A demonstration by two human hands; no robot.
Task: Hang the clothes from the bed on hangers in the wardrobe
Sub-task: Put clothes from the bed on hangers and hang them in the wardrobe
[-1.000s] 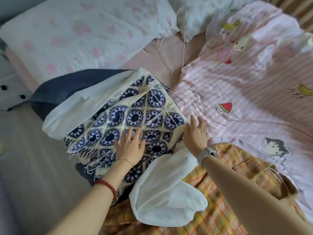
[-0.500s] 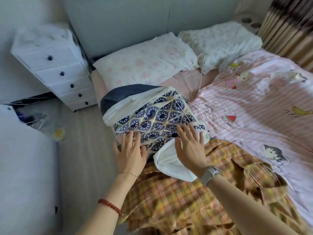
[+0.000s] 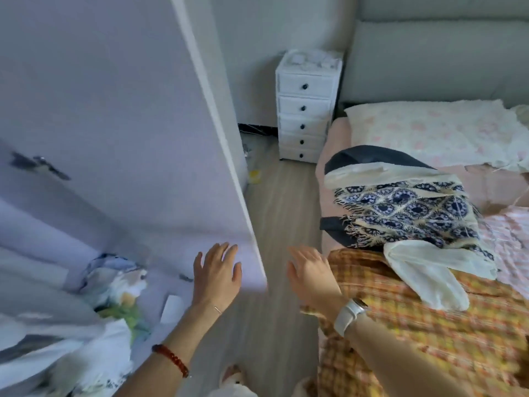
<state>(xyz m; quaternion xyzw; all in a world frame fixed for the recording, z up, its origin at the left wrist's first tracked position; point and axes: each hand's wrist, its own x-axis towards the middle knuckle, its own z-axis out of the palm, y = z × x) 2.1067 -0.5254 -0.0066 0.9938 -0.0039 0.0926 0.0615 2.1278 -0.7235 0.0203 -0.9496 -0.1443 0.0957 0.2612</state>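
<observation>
A blue-and-cream patterned garment with white sleeves lies on the bed's left side, over a dark blue piece. An orange plaid garment is spread below it. My left hand hovers open, fingers apart, in front of the white wardrobe door near its edge. My right hand is open above the floor gap, just left of the plaid garment's edge, holding nothing. No hanger shows clearly in this blurred view.
A white five-drawer chest stands at the head of the bed beside the wall. A narrow strip of wood floor runs between wardrobe and bed. Folded printed bedding lies at lower left. A pillow rests against the headboard.
My view has swung left from the bed toward the wardrobe. Both hands lifted off the patterned garment and moved left, empty, the left one now at the wardrobe door.
</observation>
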